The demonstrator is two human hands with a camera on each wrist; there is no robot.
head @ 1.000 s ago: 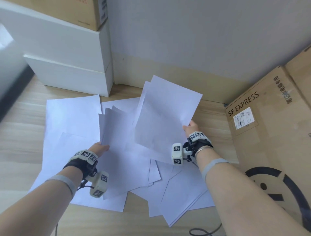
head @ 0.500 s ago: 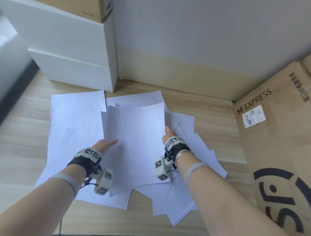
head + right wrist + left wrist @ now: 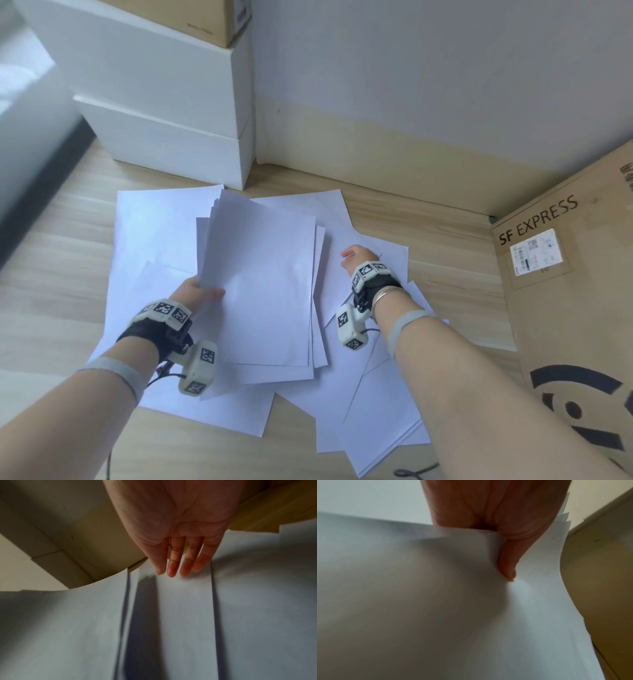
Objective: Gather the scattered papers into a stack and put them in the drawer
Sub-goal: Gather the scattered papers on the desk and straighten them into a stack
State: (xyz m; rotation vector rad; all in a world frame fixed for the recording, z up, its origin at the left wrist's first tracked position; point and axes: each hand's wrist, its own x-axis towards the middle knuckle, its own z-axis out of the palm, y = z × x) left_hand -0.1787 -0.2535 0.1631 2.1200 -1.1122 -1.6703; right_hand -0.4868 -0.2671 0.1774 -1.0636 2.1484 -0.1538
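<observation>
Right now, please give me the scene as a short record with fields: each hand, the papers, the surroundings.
left hand: pinches the stack at its left edge, thumb on top
right hand: fingers straight, over the loose sheets, holding nothing
loose sheets: scattered, overlapping on the floor
surroundings: white boxes behind, cardboard box at right
drawer: not identifiable

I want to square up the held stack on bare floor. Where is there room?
Bare wood floor lies left of the loose sheets, beside the white boxes, and in a strip along the wall toward the SF Express carton. The middle is crowded: sheets overlap under the left hand and right hand.
</observation>
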